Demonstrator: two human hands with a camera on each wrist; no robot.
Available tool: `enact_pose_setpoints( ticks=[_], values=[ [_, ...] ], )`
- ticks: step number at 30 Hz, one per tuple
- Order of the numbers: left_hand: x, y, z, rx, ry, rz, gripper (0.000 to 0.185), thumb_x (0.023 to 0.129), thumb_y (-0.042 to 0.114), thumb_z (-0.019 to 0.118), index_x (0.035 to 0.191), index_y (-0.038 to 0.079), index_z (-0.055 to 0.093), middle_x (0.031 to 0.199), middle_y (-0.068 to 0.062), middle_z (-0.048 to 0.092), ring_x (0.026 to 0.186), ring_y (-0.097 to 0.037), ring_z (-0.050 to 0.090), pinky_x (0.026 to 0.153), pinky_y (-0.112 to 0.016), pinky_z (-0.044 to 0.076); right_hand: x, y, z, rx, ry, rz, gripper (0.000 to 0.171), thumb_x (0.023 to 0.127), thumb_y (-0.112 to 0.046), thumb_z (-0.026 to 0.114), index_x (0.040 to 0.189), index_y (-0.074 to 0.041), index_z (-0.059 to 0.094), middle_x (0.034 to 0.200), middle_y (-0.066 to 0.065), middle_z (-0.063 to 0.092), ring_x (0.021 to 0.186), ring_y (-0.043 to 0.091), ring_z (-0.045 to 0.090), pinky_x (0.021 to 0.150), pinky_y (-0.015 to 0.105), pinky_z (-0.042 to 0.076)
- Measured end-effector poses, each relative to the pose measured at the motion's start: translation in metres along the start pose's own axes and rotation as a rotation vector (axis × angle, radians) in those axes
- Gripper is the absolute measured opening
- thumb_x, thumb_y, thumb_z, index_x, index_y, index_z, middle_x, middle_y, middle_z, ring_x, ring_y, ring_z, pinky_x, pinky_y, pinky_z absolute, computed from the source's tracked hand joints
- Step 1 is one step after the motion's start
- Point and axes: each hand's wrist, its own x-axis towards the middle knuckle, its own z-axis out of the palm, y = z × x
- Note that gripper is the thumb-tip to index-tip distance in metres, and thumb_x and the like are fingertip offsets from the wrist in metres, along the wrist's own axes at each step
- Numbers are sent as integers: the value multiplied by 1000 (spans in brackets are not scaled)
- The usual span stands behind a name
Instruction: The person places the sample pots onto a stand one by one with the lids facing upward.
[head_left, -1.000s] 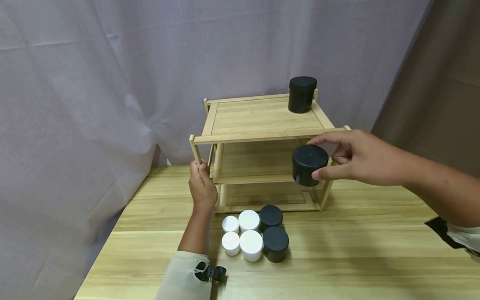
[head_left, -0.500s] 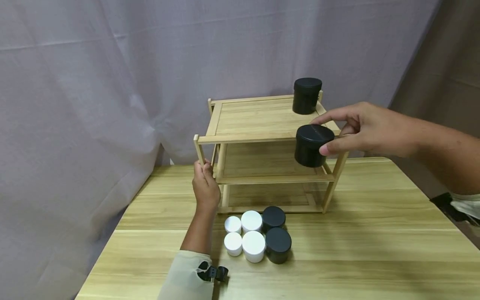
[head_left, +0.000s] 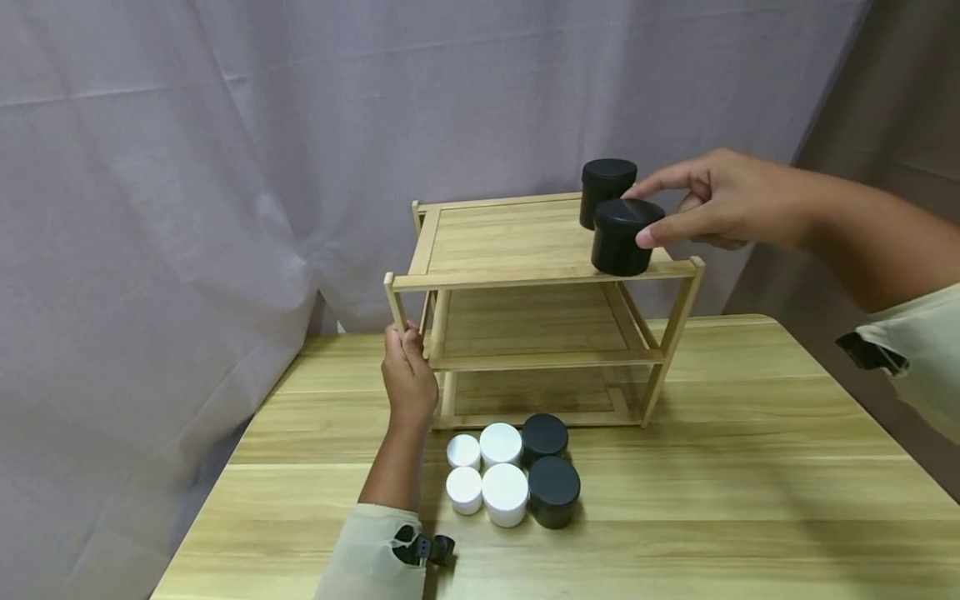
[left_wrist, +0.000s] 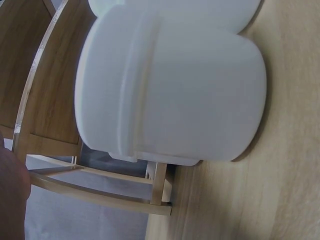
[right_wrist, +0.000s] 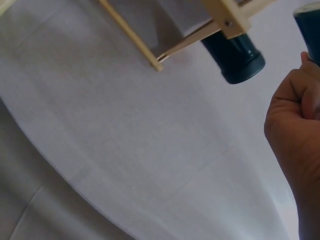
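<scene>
My right hand (head_left: 723, 200) pinches a black lidded jar (head_left: 621, 242) between thumb and fingers, upright, over the front right part of the rack's top board. Behind it a second black jar (head_left: 606, 183) stands at the back right corner of the wooden three-tier rack (head_left: 510, 242). The right wrist view catches the held jar (right_wrist: 310, 30) only at its edge. My left hand (head_left: 409, 375) grips the rack's front left post; in the left wrist view just part of this hand (left_wrist: 12, 195) shows beside the frame.
On the table (head_left: 675, 500) before the rack stand white jars (head_left: 505, 492) and black jars (head_left: 553, 490) in two rows, close by my left forearm. A white jar (left_wrist: 170, 85) fills much of the left wrist view. A grey curtain (head_left: 300, 125) hangs behind.
My right hand has raised the black jar from in front of the middle tier to above the top board's front edge. The left hand keeps its grip on the post.
</scene>
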Motion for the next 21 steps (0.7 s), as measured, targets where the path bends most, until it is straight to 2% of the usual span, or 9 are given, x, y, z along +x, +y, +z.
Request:
enact_pose_setpoints(
  ticks=[8,21],
  values=[
    [-1,-3,0,7,17,-17,24,118,15,43,115,-5,57,85,-25,60,73,-19,48,66,-32,44,18,-3,-4,-72,-5,70,75,102,-41,79,165,-16,47,54,-6,32,47,12,29,45,31,32],
    [0,-3,2,-6,15,-4,23,118,13,42,114,-5,57,87,-27,62,74,-19,49,67,-30,44,32,4,-9,-68,-3,134,79,100,-44,81,165,-17,46,55,-7,33,48,11,29,47,29,31]
  ],
)
